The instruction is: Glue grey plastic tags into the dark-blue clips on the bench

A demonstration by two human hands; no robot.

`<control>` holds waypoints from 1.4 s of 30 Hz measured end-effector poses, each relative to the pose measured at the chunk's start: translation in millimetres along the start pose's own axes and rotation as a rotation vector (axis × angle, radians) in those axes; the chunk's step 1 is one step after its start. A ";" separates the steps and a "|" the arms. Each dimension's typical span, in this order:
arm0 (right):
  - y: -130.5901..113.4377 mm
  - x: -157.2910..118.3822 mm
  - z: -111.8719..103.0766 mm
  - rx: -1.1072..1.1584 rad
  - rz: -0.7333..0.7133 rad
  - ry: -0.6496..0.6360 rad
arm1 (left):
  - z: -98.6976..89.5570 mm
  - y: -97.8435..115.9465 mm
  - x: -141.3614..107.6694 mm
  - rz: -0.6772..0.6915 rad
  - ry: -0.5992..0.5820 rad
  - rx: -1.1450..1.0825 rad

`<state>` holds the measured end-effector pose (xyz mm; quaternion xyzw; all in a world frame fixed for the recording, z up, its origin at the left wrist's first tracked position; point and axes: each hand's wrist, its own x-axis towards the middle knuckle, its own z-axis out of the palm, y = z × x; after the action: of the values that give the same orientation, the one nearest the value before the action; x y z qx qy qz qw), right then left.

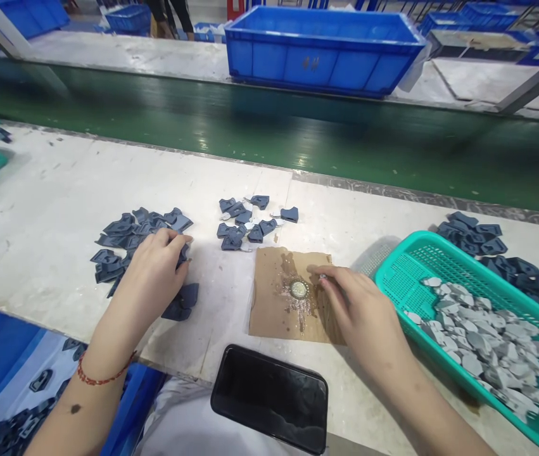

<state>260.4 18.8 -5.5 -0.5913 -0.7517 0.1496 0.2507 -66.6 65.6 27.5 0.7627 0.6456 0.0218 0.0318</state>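
My left hand [159, 263] is over a pile of dark blue-grey plastic parts [120, 231], thumb and fingers closed around one part, mostly hidden behind them. My right hand [359, 304] pinches a small grey piece [323, 277] between thumb and fingertips; most of it is covered. It hovers by the right side of a brown cardboard square [266, 310]. On the cardboard lies a small round dish [299, 289] with a shiny, wet-looking content, and wet spots spread around it. Behind the cardboard are several dark parts with light grey pieces attached [234, 234].
A green basket [393, 278] of light grey pieces [482, 342] stands at right, with more dark parts [473, 234] behind it. A phone [269, 399] lies at the front edge. Beyond the table run a green conveyor belt [164, 120] and a large blue crate [321, 57].
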 end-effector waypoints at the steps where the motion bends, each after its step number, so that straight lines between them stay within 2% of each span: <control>1: -0.2 0.3 -0.2 0.025 0.008 0.001 | -1.0 0.5 0.6 -0.011 -0.004 -0.008; 6: -5.4 2.1 -3.2 0.207 0.092 -0.044 | -9.1 6.4 2.1 -0.090 -0.046 -0.034; 8: -7.7 2.1 -4.7 0.279 0.142 -0.040 | -13.1 8.6 0.5 -0.106 0.001 -0.057; 11: -10.6 2.4 -7.2 0.423 0.211 0.000 | -20.3 11.7 -5.4 -0.142 0.140 -0.161; 14: -12.8 5.2 -8.7 0.716 0.285 0.017 | -25.4 17.6 -13.0 -0.180 0.202 -0.471; 16: -13.7 8.2 -8.2 0.917 0.334 -0.009 | -24.2 24.0 -17.5 -0.192 0.107 -0.812; 18: -13.9 10.9 -6.6 1.050 0.372 -0.059 | -18.1 32.1 -21.1 -0.213 -0.067 -1.122; 20: -13.7 12.3 -4.3 1.130 0.405 -0.101 | -8.2 41.3 -23.6 -0.239 -0.212 -1.307; 23: -13.0 11.8 -1.1 1.196 0.446 -0.134 | 7.5 55.1 -26.3 -0.248 -0.306 -1.442; 28: -10.1 9.2 4.2 1.146 0.407 -0.117 | 22.0 70.9 -30.9 -0.212 -0.422 -1.475; 32: -9.3 7.2 5.7 0.899 0.280 -0.061 | 29.4 76.3 -38.4 -0.206 -0.365 -1.423; 37: -13.6 5.1 1.6 0.525 -0.015 -0.085 | 37.6 81.1 -53.4 -0.199 -0.290 -1.417; 42: -14.7 4.2 2.6 0.393 -0.218 -0.053 | 33.9 83.9 -57.7 -0.110 -0.228 -1.317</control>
<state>246.3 19.3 0.9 -0.4422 -0.7739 0.2806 0.3561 8.9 -5.7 0.6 0.5477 0.5278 0.3288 0.5598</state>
